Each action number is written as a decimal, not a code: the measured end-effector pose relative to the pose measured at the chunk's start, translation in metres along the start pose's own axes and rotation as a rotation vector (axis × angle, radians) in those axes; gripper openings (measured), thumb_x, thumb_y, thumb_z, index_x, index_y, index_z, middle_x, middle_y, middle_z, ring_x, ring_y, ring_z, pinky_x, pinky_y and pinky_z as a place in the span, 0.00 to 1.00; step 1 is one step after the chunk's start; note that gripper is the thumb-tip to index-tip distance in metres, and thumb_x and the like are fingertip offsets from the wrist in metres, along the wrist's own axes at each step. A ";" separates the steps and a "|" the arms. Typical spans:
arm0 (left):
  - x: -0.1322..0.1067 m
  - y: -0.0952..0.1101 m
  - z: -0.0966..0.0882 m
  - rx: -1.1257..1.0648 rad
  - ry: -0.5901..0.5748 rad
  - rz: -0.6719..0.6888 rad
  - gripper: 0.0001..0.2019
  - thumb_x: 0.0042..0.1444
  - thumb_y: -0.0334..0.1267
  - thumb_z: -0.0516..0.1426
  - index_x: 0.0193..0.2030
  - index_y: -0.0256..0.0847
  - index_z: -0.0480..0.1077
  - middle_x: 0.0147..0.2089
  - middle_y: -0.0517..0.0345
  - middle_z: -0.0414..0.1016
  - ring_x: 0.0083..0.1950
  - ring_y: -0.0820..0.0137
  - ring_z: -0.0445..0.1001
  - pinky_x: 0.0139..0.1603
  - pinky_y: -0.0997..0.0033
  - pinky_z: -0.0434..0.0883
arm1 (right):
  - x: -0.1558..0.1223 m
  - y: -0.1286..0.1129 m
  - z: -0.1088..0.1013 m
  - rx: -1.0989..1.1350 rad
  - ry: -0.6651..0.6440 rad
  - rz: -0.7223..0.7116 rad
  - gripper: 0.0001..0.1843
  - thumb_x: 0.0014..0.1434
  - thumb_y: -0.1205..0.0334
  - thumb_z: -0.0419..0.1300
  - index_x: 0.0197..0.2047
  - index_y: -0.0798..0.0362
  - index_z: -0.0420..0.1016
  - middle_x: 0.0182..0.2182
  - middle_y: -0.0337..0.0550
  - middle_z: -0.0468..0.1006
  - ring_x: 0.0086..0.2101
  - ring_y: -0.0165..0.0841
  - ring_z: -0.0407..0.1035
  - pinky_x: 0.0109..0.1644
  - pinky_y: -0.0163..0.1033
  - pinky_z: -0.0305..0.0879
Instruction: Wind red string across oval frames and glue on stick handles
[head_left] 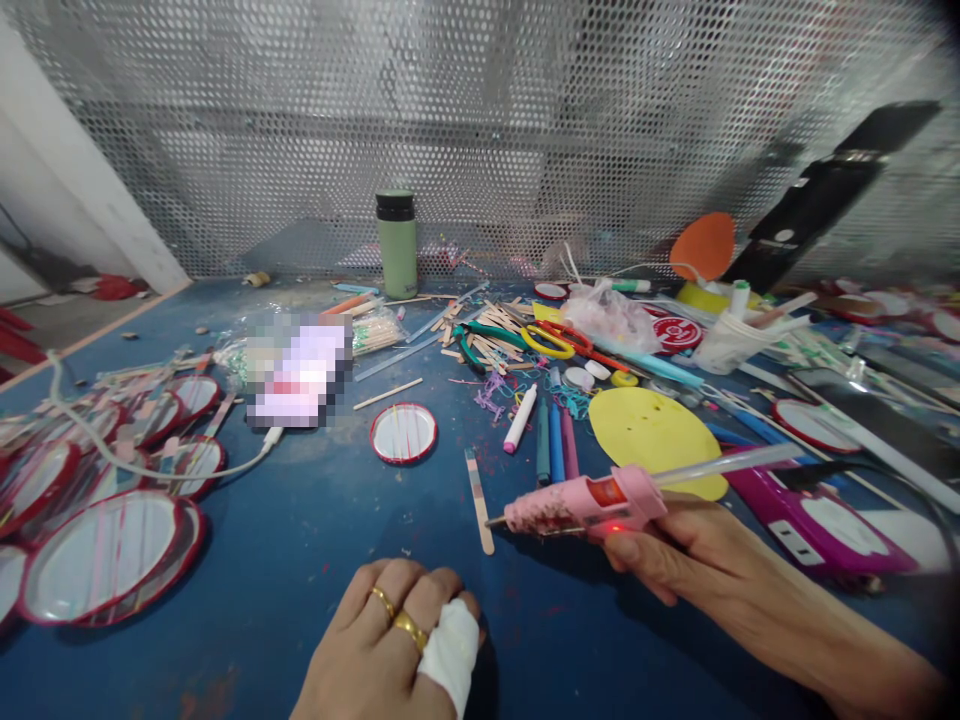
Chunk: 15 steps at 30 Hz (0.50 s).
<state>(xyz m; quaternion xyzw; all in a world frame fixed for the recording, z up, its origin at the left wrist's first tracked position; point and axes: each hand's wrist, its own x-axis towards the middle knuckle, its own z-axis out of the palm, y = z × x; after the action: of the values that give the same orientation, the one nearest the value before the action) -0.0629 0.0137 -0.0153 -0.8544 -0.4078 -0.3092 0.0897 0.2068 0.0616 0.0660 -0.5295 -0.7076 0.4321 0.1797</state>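
Observation:
My right hand (675, 560) grips a pink hot glue gun (585, 505) with a small red light on and a clear glue stick (731, 465) out of its back. The nozzle points left, over the lower part of a wooden craft stick (478, 500) on the blue table; whether it touches cannot be seen. My left hand (397, 645) rests on the table below the stick, fingers curled and closed, fingertips hidden. It wears two gold rings and a white wrap on one finger. Beyond lies a round red-rimmed disc (403, 433) with sticks across it.
Red-rimmed discs (105, 555) pile up at left beside a phone (300, 375) on a white cable. A green tumbler (397, 245) stands at the back. Scissors (547, 342), loose sticks, markers (521, 418), a yellow cutout (652, 435) and a magenta power strip (817, 515) crowd the right.

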 end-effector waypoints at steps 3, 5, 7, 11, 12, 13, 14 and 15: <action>0.000 0.000 0.000 0.009 -0.008 0.007 0.09 0.64 0.32 0.53 0.43 0.45 0.74 0.38 0.60 0.80 0.38 0.70 0.77 0.42 0.70 0.75 | 0.000 0.001 0.000 -0.018 0.000 -0.004 0.25 0.61 0.39 0.56 0.26 0.51 0.74 0.18 0.38 0.65 0.22 0.29 0.57 0.22 0.33 0.52; 0.000 0.000 0.001 0.020 -0.012 0.009 0.09 0.64 0.31 0.53 0.43 0.45 0.74 0.39 0.59 0.80 0.38 0.70 0.77 0.42 0.70 0.75 | 0.000 0.002 -0.001 -0.038 0.005 0.001 0.26 0.61 0.39 0.56 0.24 0.51 0.73 0.18 0.38 0.65 0.22 0.29 0.56 0.22 0.33 0.52; 0.000 0.001 0.001 0.027 -0.010 0.012 0.09 0.64 0.31 0.52 0.42 0.44 0.74 0.39 0.59 0.80 0.38 0.70 0.77 0.42 0.69 0.75 | -0.001 0.003 -0.001 -0.050 0.013 0.009 0.27 0.61 0.38 0.56 0.23 0.52 0.72 0.19 0.38 0.65 0.22 0.29 0.56 0.23 0.33 0.52; 0.001 0.001 0.000 0.012 0.010 0.006 0.09 0.64 0.31 0.52 0.41 0.44 0.74 0.38 0.60 0.80 0.38 0.70 0.77 0.42 0.69 0.74 | -0.002 0.004 -0.001 -0.047 0.010 0.037 0.27 0.60 0.37 0.56 0.23 0.52 0.72 0.19 0.37 0.64 0.22 0.28 0.55 0.23 0.33 0.52; 0.001 0.001 0.000 0.005 0.011 0.007 0.09 0.64 0.31 0.52 0.41 0.44 0.74 0.38 0.60 0.80 0.38 0.70 0.77 0.43 0.70 0.74 | -0.002 0.004 -0.001 -0.046 0.007 0.039 0.27 0.60 0.37 0.56 0.24 0.52 0.73 0.19 0.37 0.64 0.22 0.29 0.56 0.23 0.33 0.51; 0.001 0.001 0.000 0.001 0.008 0.009 0.09 0.64 0.31 0.52 0.41 0.44 0.74 0.38 0.60 0.80 0.38 0.70 0.77 0.43 0.70 0.74 | -0.002 0.004 0.000 -0.045 0.005 0.039 0.26 0.60 0.38 0.57 0.24 0.52 0.73 0.19 0.37 0.65 0.22 0.29 0.56 0.23 0.33 0.52; 0.001 0.001 0.000 0.002 0.008 0.008 0.10 0.64 0.31 0.52 0.41 0.44 0.74 0.38 0.60 0.80 0.39 0.70 0.77 0.43 0.69 0.74 | -0.002 0.004 0.000 -0.044 0.008 0.037 0.26 0.60 0.38 0.57 0.25 0.52 0.74 0.19 0.37 0.65 0.22 0.29 0.56 0.23 0.33 0.52; 0.001 0.001 0.000 0.005 0.007 0.009 0.10 0.64 0.31 0.52 0.41 0.44 0.74 0.38 0.59 0.80 0.39 0.70 0.77 0.43 0.69 0.74 | -0.002 0.004 0.000 -0.043 0.012 0.033 0.26 0.60 0.38 0.58 0.25 0.52 0.74 0.18 0.37 0.65 0.22 0.29 0.56 0.24 0.33 0.52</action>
<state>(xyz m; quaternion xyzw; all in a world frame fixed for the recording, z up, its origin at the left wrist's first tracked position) -0.0617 0.0137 -0.0142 -0.8548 -0.4045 -0.3110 0.0946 0.2101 0.0604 0.0633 -0.5476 -0.7066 0.4166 0.1654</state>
